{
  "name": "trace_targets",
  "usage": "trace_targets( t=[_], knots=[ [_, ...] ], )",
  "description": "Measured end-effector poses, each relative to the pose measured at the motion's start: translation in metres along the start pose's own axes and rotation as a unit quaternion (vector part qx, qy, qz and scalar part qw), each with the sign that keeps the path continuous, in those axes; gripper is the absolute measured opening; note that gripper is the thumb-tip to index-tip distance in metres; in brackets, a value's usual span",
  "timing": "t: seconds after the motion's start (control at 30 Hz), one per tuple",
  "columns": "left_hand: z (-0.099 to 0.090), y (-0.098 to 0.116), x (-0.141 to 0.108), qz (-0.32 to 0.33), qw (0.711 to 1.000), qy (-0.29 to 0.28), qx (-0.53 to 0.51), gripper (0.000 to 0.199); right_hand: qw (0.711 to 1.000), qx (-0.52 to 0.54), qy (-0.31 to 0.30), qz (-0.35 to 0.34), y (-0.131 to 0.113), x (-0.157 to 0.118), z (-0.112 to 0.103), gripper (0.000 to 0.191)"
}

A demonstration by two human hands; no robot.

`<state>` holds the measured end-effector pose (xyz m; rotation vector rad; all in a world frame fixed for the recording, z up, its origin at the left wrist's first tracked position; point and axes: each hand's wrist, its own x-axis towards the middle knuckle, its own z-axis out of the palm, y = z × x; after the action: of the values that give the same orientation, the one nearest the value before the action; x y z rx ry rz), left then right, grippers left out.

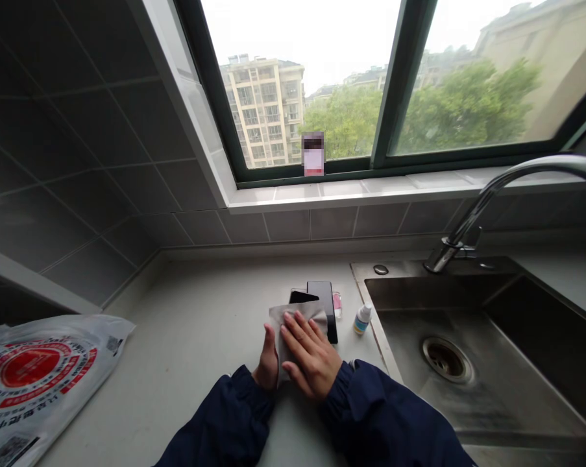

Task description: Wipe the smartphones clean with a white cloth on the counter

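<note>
My right hand [312, 355] lies with its fingers stretched out on a light grey cloth [281, 319], which covers most of a black phone-like object [302, 297]. Along the cloth's left side is my left hand [268, 363], thumb up; its other fingers are hidden, and it seems to touch the cloth's edge. A dark flat box [328, 295] sits behind and to the right, partly under the cloth. Beside that box is a small pink and clear item [337, 303]. A small white bottle [362, 319] with a blue and yellow label stands near the sink.
At the right is a steel sink [375, 324] with a curved faucet [472, 214]. A white plastic bag [44, 370] with red print lies at the left on the pale counter [200, 305]. A window ledge [341, 194] runs behind.
</note>
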<state>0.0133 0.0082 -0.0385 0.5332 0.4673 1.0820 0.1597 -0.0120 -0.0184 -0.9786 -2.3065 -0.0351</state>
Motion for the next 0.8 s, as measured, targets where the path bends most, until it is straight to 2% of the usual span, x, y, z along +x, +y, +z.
trace_targets(
  t=[0.07, 0.17, 0.37, 0.47, 0.6, 0.7, 0.8],
  knots=[
    [-0.009, -0.005, -0.002, 0.029, 0.999, -0.008, 0.028, 0.05, 0.999, -0.017, 0.019, 0.028, 0.003, -0.001, 0.0, 0.064],
    [-0.019, -0.009, -0.007, 0.041, 0.999, -0.01, 0.024, 0.047, 0.996, -0.028, 0.056, 0.065, 0.008, -0.003, 0.002, 0.071],
    [-0.024, -0.011, -0.01, 0.039, 0.998, -0.008, 0.044, 0.049, 0.991, -0.029, 0.082, 0.099, 0.008, -0.004, 0.002, 0.072],
    [-0.016, -0.01, -0.004, 0.039, 0.999, 0.005, 0.001, 0.053, 0.997, -0.013, 0.054, 0.058, 0.005, -0.002, 0.002, 0.067],
    [0.009, 0.003, 0.003, 0.006, 0.994, 0.02, -0.108, 0.075, 1.0, 0.02, 0.006, -0.009, -0.002, -0.002, 0.004, 0.055],
    [0.026, 0.015, 0.002, 0.039, 0.99, 0.079, -0.112, 0.073, 0.998, 0.049, 0.02, -0.037, -0.005, -0.002, 0.007, 0.045],
    [0.028, 0.021, 0.001, 0.021, 0.987, 0.127, -0.095, 0.074, 0.996, 0.064, 0.017, -0.055, -0.005, -0.003, 0.009, 0.042]
  ],
)
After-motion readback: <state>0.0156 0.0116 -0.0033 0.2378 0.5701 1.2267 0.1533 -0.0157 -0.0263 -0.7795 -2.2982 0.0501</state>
